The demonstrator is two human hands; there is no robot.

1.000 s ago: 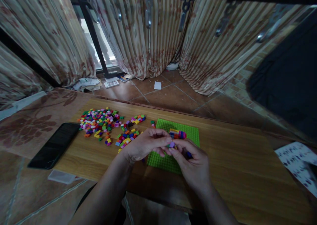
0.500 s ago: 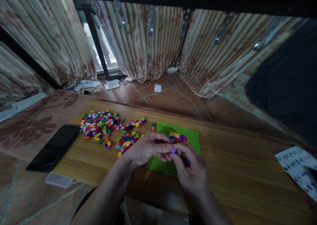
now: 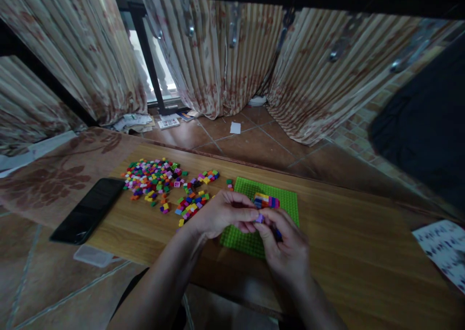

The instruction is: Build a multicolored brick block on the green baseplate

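Between the fingertips of both hands is a small purple toy brick (image 3: 259, 218), held above the green baseplate (image 3: 288, 206). My left hand (image 3: 227, 216) pinches it from the left with thumb and fingers. From the right, my right hand (image 3: 285, 235) grips the same brick with thumb and forefinger. On the baseplate, just behind the fingers, stands a block of joined bricks (image 3: 267, 201) in yellow, orange, blue, red and pink. Some dark blue shows beside my right hand, partly hidden by it. My hands cover the middle of the baseplate.
A heap of mixed loose bricks (image 3: 150, 177) lies on the wooden tabletop (image 3: 363, 243) at the left, with a smaller cluster (image 3: 191, 205) nearer my left hand. A black phone (image 3: 89, 211) rests at the left edge. A printed sheet (image 3: 441, 250) lies far right.
The whole view has shifted slightly, so the scene sits a little further right. Both hands keep their hold on the purple brick over the baseplate.
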